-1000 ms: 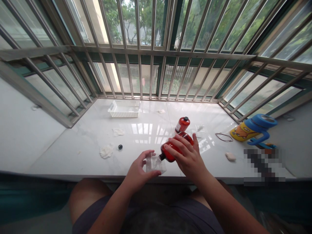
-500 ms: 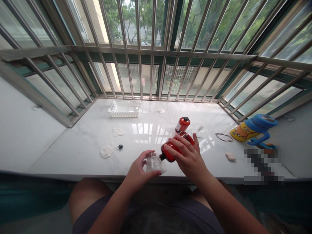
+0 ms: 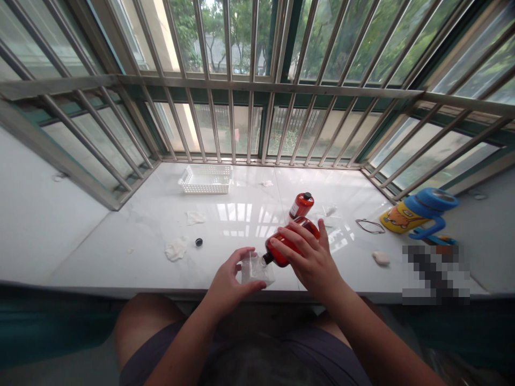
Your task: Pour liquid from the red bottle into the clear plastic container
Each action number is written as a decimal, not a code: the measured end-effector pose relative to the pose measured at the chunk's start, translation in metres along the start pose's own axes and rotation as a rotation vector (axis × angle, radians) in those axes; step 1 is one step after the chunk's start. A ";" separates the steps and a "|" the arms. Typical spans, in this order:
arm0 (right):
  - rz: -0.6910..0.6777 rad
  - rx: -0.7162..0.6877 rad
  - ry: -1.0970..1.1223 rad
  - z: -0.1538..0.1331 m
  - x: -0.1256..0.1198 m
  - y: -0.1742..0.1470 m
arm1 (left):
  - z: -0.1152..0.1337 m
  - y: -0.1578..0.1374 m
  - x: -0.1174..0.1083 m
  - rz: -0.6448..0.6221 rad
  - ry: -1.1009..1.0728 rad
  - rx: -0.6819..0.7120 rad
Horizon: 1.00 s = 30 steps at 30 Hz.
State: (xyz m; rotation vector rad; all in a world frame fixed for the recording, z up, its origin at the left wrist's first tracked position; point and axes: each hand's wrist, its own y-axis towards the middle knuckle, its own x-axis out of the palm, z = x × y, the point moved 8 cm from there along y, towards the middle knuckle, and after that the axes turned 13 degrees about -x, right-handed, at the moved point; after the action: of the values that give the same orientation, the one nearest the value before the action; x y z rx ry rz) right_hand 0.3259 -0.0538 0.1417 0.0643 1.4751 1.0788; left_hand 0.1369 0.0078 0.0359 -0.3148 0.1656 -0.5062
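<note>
My left hand [image 3: 229, 284] is closed around the sides of a small clear plastic box [image 3: 253, 272] near the counter's front edge. In my right hand [image 3: 309, 254] lies a red-brown bottle [image 3: 274, 247], tipped so its black neck points down to the left. The bottle's mouth is at the box's upper right part; whether liquid is flowing is too small to tell. A second red-brown bottle [image 3: 301, 206] stands upright behind it with a black cap on. To the left, a loose black cap [image 3: 198, 242] rests on the counter.
A white perforated basket [image 3: 206, 188] sits at the back left. Crumpled tissue [image 3: 176, 249] and a flat tissue [image 3: 195, 217] lie at left. On the right are a blue-and-yellow flask [image 3: 414, 212], a thin cord loop [image 3: 370, 226] and a small pinkish piece [image 3: 380, 258]. Metal bars [image 3: 249, 123] close the back.
</note>
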 end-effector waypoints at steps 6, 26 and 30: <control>-0.004 -0.003 -0.005 0.000 0.000 0.000 | 0.000 0.000 0.000 0.000 -0.011 -0.008; 0.011 0.065 0.059 0.001 0.013 -0.009 | -0.002 0.003 -0.001 0.005 -0.014 -0.001; 0.041 0.152 0.132 0.009 0.023 -0.015 | -0.003 0.006 -0.002 0.005 -0.025 0.014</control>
State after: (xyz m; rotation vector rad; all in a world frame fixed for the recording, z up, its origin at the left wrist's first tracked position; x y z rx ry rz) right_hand 0.3353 -0.0435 0.1164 0.1325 1.6798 1.0181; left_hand 0.1373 0.0130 0.0312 -0.3067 0.1383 -0.4980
